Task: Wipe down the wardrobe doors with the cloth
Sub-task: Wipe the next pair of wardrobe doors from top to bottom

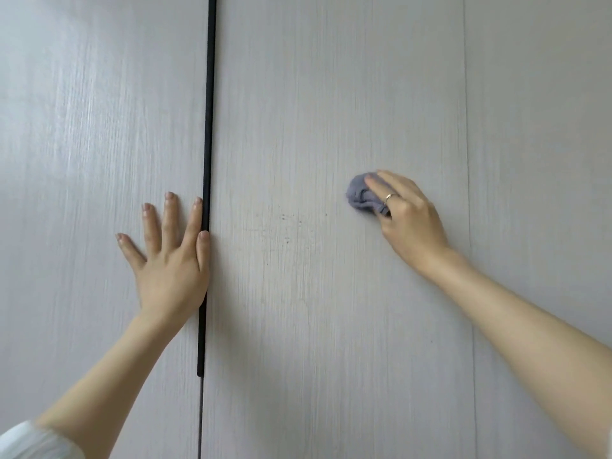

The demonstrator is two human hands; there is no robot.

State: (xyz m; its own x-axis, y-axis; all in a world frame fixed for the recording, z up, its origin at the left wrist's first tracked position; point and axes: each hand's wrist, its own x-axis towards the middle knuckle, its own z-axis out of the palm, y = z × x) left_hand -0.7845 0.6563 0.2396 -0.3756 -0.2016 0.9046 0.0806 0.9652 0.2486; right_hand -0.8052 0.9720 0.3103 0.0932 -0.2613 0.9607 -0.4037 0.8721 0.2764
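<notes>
Pale grey wood-grain wardrobe doors fill the view. My right hand grips a small bunched grey-blue cloth and holds it against the middle door; a ring shows on one finger. My left hand lies flat with fingers spread on the left door, its thumb beside the black vertical handle strip. A few small dark specks mark the middle door left of the cloth.
A thin seam runs down the right side, dividing the middle door from another panel. The black strip ends low down, above a narrow gap between the doors. A white sleeve shows at the bottom left.
</notes>
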